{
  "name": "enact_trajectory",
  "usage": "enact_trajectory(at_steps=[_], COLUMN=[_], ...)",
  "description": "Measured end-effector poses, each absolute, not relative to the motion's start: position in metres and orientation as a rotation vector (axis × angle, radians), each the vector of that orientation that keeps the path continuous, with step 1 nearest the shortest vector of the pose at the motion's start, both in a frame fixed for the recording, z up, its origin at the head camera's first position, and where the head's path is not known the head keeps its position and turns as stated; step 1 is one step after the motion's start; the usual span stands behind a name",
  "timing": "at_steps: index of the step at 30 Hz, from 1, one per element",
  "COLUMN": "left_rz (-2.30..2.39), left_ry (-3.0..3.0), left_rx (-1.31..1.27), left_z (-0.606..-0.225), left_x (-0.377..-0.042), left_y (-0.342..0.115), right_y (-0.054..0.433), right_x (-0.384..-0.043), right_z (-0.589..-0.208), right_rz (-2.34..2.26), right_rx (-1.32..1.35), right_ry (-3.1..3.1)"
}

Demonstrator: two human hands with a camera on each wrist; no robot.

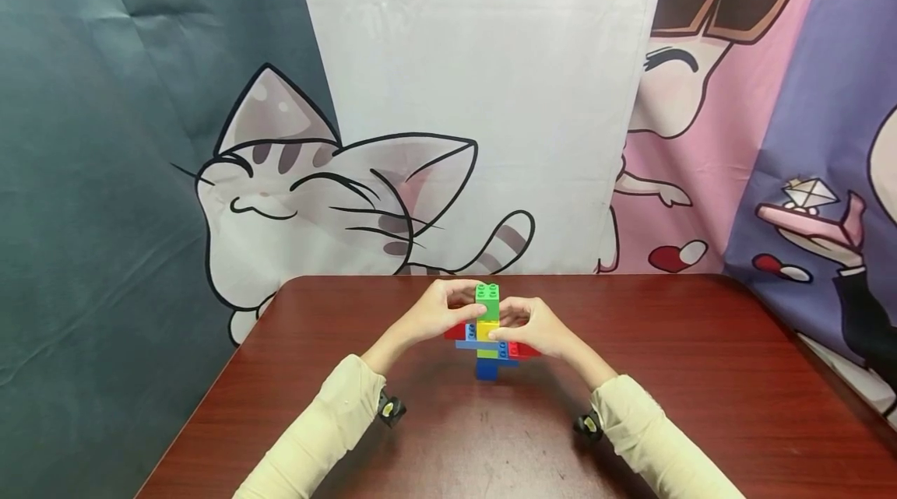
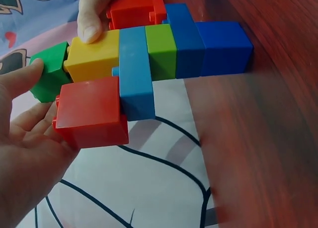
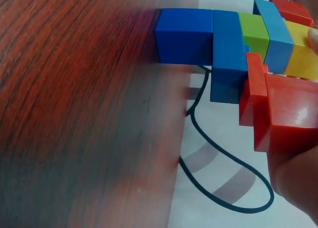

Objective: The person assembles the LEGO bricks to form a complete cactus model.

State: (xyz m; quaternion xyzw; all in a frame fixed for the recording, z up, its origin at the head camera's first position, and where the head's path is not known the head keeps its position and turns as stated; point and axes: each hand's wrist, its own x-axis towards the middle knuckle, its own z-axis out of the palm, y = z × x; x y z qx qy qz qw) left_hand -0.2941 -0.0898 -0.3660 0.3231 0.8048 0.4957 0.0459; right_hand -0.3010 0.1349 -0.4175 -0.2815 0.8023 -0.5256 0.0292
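Observation:
A tower of toy building blocks stands upright on the table, its dark blue block (image 2: 226, 48) at the bottom. Above that come a blue plank-like block (image 3: 229, 56), a lime block (image 3: 254, 34), a light blue block (image 2: 135, 71), a yellow block (image 1: 487, 330) and a green block (image 1: 487, 304) on top. Red blocks (image 2: 92, 111) jut out on both sides. My left hand (image 1: 440, 312) pinches the green block, thumb in front and fingers behind. My right hand (image 1: 538, 328) grips the yellow block, its thumb pressed to the front face; its other fingertips are partly hidden.
The tower stands on a reddish-brown wooden table (image 1: 350, 437). Behind the table's far edge hangs a cloth backdrop (image 1: 490, 40) printed with a cartoon cat and figures. Small dark wrist cameras (image 1: 391, 409) sit at the cuffs of light sleeves.

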Motion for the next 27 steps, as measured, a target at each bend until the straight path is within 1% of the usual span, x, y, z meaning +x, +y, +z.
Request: enact_trajectory(at_steps=[8, 21, 27], left_rz=[1.397, 1.355, 1.367], left_ry=[2.576, 2.631, 2.619], left_rx=[1.076, 1.132, 1.276], left_z=[-0.3653, -0.3672, -0.3682], left_x=[-0.2945, -0.2917, -0.2913], left_y=[-0.0875, -0.0864, -0.0865], right_y=[0.1362, 0.1354, 0.1351], right_x=[-0.3014, -0.2999, -0.3], right_z=[-0.4171, -0.4203, -0.4187], right_rz=[-1.64, -1.663, -1.665], right_rx=[-0.868, -0.855, -0.846], right_ry=[2.465, 2.468, 2.471])
